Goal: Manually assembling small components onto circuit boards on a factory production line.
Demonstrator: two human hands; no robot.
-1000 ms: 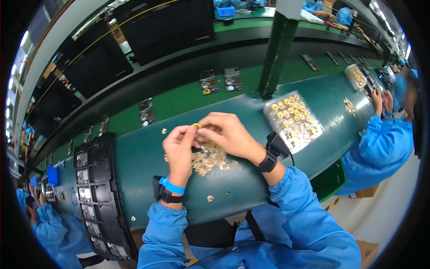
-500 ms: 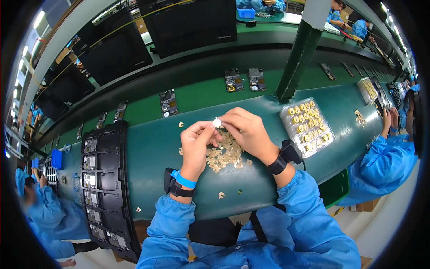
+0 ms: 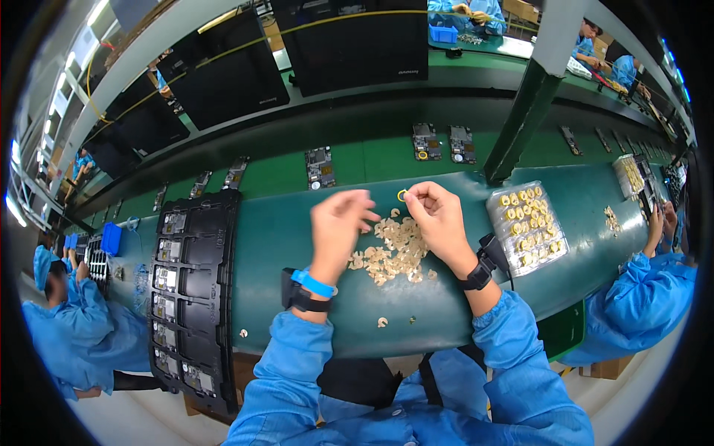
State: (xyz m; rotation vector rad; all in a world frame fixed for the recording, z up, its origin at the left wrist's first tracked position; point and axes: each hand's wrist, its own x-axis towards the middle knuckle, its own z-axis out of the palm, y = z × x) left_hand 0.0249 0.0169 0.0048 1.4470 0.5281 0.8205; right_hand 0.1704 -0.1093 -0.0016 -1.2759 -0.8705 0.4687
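My right hand (image 3: 440, 221) pinches a small round piece with a yellow rim (image 3: 402, 195) between thumb and fingertips, above the bench. To its left my left hand (image 3: 338, 227) is raised, apart from the piece; its fingers are smeared by motion, and whether they hold anything does not show. Beneath and between the hands spreads a pile of small cream-coloured notched discs (image 3: 390, 253). A clear plastic tray (image 3: 556, 262) with several yellow-rimmed round pieces in its pockets lies right of my right hand.
A black tray (image 3: 195, 297) with several circuit boards stands at the left. Beyond the green bench (image 3: 290, 223), more circuit boards (image 3: 320, 167) lie on a green strip. A green post (image 3: 520, 123) rises behind the clear tray. Co-workers in blue sit on both sides.
My hands, together around a small white disc before, have parted. The left has drawn away leftward; the right holds the yellow-rimmed piece alone. The whole view has shifted, with the scene moving right.
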